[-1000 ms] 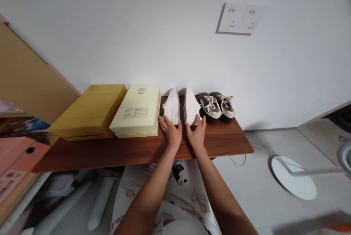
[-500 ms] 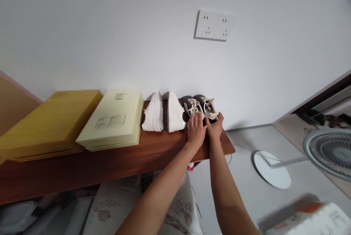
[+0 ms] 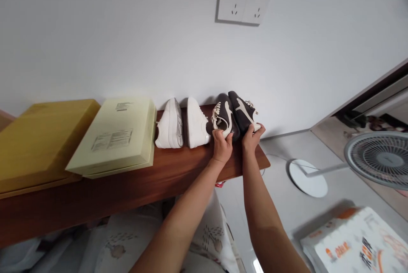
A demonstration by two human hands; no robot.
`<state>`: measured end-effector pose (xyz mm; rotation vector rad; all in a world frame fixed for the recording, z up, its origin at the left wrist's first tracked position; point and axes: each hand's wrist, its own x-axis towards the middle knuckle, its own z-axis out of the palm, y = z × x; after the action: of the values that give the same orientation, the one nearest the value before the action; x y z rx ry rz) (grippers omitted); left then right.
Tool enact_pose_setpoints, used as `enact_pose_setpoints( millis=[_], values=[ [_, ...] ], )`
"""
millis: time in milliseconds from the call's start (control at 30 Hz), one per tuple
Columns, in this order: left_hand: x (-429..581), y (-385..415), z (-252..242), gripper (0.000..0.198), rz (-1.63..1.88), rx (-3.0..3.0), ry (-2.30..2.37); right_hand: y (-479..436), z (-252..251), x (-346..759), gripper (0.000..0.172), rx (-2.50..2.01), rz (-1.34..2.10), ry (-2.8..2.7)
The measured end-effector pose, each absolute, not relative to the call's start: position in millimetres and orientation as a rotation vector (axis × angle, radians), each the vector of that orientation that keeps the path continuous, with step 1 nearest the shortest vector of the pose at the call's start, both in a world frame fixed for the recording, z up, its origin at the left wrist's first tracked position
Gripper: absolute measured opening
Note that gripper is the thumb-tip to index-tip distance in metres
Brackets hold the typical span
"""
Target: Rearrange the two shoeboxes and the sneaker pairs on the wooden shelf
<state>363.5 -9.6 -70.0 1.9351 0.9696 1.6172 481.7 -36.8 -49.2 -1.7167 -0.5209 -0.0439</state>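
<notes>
While my left hand point(image 3: 222, 146) grips the left dark shoe point(image 3: 226, 111), my right hand point(image 3: 253, 138) its mate point(image 3: 241, 109), fingers clamped on heels, right end of the shelf point(image 3: 181, 171), I can't read pale box point(image 3: 111, 130) print or package point(image 3: 360, 243) lettering!

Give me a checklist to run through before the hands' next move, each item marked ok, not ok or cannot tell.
1. Left hand holding the left dark shoe: ok.
2. Right hand holding the right dark shoe: ok.
3. Both dark shoes upright: not ok, both tilt.
4. White shoes on the wooden shelf: ok.
5. Gap between left dark shoe and nearer white shoe: cannot tell.
</notes>
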Motion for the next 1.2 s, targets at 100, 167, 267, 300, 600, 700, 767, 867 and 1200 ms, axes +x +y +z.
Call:
enact_pose_setpoints(
  millis=[100,167,267,300,600,700,767,867,1200],
  values=[
    [367,-6,-69,0.029,1.594,1.834,1.014,-33,-51,484,0.043,-1.725,-0.048,-0.537],
    [367,-8,-66,0.034,1.555,1.863,1.009,-30,-51,484,0.040,-1.733,-0.092,-0.552],
    [364,-17,-59,0.039,1.464,2.024,1.039,-28,-52,481,0.039,-1.767,-0.134,-0.602],
    [362,-21,-58,0.040,1.429,2.087,1.078,-28,-52,480,0.040,-1.791,-0.140,-0.605],
    [355,-39,-59,0.080,1.163,2.311,1.418,-28,-52,476,0.049,-1.871,-0.195,-0.551],
    [361,-35,-59,0.081,1.162,2.305,1.469,-29,-51,476,0.053,-1.880,-0.123,-0.624],
    [364,-33,-58,0.078,1.156,2.353,1.456,-29,-50,476,0.056,-1.899,-0.069,-0.657],
    [364,-34,-58,0.072,1.147,2.390,1.442,-28,-49,476,0.061,-1.915,-0.014,-0.681],
    [288,-91,-50,0.071,1.118,2.515,1.070,-34,-54,484,0.065,-1.781,-0.205,-0.601]
  ],
)
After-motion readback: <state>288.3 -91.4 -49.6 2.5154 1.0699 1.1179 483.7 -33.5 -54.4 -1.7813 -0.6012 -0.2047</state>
